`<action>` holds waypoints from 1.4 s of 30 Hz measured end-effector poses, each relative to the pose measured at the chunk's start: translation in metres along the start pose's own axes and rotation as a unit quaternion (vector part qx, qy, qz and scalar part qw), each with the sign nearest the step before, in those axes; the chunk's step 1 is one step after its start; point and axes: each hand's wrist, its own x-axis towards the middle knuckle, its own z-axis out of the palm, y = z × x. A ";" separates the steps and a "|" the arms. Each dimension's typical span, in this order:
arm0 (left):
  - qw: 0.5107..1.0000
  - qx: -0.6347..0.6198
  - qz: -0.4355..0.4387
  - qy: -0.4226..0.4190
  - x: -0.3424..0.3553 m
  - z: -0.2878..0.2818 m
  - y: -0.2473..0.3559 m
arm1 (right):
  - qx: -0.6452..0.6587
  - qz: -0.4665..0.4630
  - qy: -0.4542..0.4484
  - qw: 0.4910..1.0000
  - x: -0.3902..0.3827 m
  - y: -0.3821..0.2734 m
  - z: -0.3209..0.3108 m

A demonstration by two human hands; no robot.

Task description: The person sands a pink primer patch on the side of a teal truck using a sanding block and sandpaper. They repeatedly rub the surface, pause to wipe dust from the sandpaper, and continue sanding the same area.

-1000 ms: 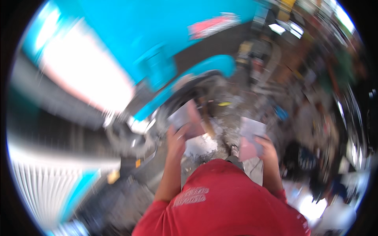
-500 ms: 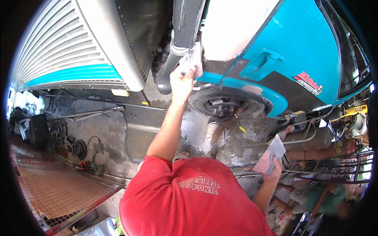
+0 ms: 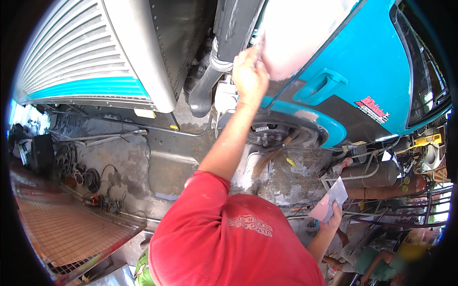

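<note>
My left hand (image 3: 252, 78) reaches up to the rear corner of a turquoise vehicle cab (image 3: 353, 57). It is closed on a thin flat filler spreader (image 3: 260, 45), seen nearly edge-on against a panel coated with pale pink filler (image 3: 298, 40). Most of the spreader is hidden by the fingers. Lower right, my right hand (image 3: 332, 218) grips a flat grey plate (image 3: 338, 192) with pink filler spread over one half. A turquoise door handle (image 3: 320, 86) lies right of the filled panel.
A dark upright pipe (image 3: 234, 33) stands just left of my left hand, beside a ribbed silver body (image 3: 71, 52). Below the cab are a wheel (image 3: 265, 133) and a broom (image 3: 268, 161). Gas cylinders (image 3: 377, 174) lie right. Another person (image 3: 377, 262) is at lower right.
My left hand has moved right and up from beside the pipe onto the pink panel, and the spreader has turned edge-on. My right hand still holds the plate, slightly lower.
</note>
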 end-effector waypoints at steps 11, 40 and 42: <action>0.996 -0.059 -0.035 -0.061 -0.031 -0.012 0.013 | -0.023 -0.004 -0.038 0.999 0.020 -0.010 0.021; 0.999 0.037 0.028 -0.001 0.003 0.028 0.062 | -0.017 -0.026 -0.004 1.000 0.015 -0.013 0.001; 0.998 -0.022 0.031 -0.051 -0.011 0.026 0.067 | -0.027 -0.029 -0.001 0.999 0.017 -0.015 -0.001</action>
